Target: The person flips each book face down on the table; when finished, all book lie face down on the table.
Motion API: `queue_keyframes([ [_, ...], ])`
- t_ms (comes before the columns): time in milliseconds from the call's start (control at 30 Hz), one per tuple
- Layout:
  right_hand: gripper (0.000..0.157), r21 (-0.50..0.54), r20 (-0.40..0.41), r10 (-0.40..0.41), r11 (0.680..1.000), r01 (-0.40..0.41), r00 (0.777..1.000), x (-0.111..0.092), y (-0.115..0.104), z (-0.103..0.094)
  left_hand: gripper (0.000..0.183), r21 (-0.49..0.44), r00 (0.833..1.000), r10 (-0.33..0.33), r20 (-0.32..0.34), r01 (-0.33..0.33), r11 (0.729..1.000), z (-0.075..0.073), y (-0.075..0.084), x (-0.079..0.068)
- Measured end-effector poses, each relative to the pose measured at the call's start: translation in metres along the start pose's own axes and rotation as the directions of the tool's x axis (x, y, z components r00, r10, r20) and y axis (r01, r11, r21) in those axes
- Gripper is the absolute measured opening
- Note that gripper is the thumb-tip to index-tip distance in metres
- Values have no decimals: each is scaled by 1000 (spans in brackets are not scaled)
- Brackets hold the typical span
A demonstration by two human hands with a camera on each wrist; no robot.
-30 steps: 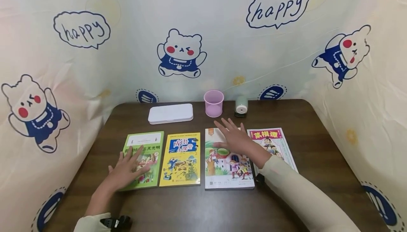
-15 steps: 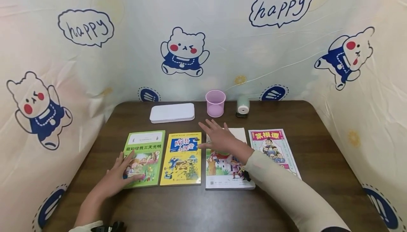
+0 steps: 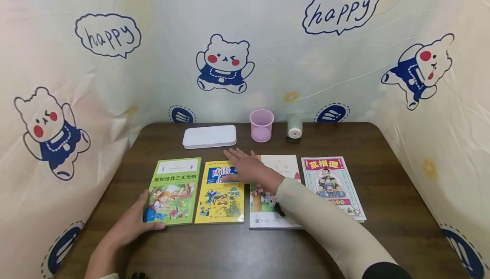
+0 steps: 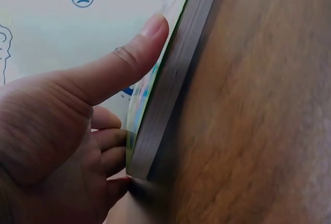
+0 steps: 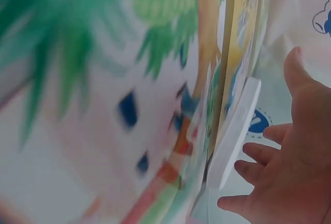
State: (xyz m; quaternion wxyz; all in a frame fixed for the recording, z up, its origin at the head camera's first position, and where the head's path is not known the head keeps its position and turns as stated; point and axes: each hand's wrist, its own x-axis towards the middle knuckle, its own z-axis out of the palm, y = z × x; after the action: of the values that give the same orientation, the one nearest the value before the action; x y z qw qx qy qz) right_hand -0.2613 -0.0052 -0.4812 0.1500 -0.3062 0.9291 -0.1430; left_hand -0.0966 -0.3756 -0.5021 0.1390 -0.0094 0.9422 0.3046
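Four books lie in a row on the table. My left hand point(image 3: 130, 223) is at the near left corner of the green book point(image 3: 174, 194). In the left wrist view its straight thumb point(image 4: 137, 50) lies along the near edge of that green book point(image 4: 165, 79), and the other fingers are by its left side. The book lies flat. Spread-fingered, my right hand point(image 3: 249, 168) is above the top of the yellow book point(image 3: 220, 204), holding nothing. Its forearm crosses over the white illustrated book point(image 3: 281, 164). A pink-titled book point(image 3: 329, 181) lies at the right end.
Along the back of the table point(image 3: 206, 253) stand a white flat case point(image 3: 209, 136), a pink cup point(image 3: 262, 126) and a small pale green device point(image 3: 294, 130). A bear-printed cloth point(image 3: 275, 70) hangs behind and at both sides.
My right hand has moved left from above the white book to above the yellow one. My left hand has slid off the green book's cover to its near left corner.
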Motion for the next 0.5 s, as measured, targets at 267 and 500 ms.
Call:
queue_keyframes([
  [267,102,14,11,-48,999,48,999,21,-16,8,146,-41,999,-40,32,41,998,-3,-3,-3],
  [500,103,56,32,-80,995,78,996,42,-35,15,142,-11,999,-47,27,47,999,-4,-6,-5],
])
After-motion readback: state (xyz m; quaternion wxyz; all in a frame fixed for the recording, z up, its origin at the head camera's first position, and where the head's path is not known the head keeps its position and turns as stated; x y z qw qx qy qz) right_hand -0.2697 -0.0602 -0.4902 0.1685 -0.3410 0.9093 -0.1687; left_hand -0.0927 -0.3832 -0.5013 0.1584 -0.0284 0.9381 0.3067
